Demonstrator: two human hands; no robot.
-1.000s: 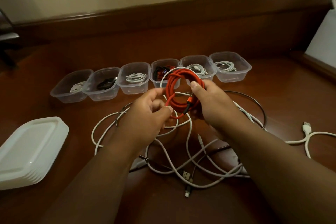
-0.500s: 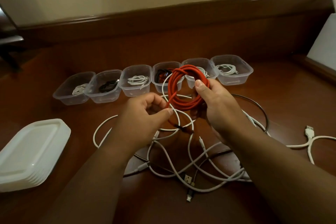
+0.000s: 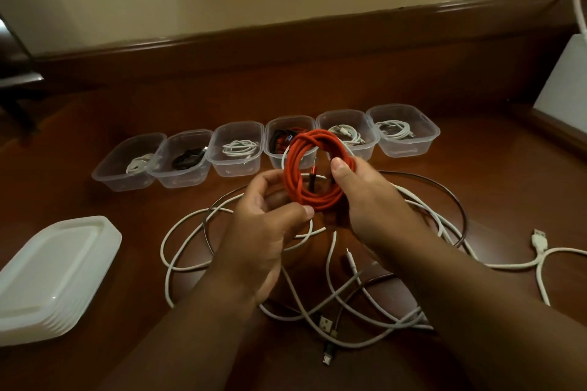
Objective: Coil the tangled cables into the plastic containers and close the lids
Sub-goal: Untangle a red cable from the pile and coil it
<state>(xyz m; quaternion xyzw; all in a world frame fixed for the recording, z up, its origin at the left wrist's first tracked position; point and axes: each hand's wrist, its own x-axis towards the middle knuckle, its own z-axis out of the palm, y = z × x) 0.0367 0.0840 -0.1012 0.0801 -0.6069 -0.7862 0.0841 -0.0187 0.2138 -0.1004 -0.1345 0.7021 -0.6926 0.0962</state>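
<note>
A coiled red cable (image 3: 298, 165) stands upright between my hands above the table. My right hand (image 3: 368, 197) grips its right side, thumb on top. My left hand (image 3: 270, 219) pinches the lower left of the coil with curled fingers; the cable's plug end hangs inside the loop. Beneath my hands lies a tangle of white and dark cables (image 3: 317, 289). Behind it, a row of several clear plastic containers (image 3: 236, 165) stands open, each with a coiled cable in it.
A stack of white lids (image 3: 54, 276) sits at the left near the table's front. A white USB cable (image 3: 540, 241) trails off to the right. A white box (image 3: 565, 82) stands at the far right against the wooden back ledge.
The red coil has been lifted slightly and its loose end has been tucked into the loop. Both hands keep their hold on it.
</note>
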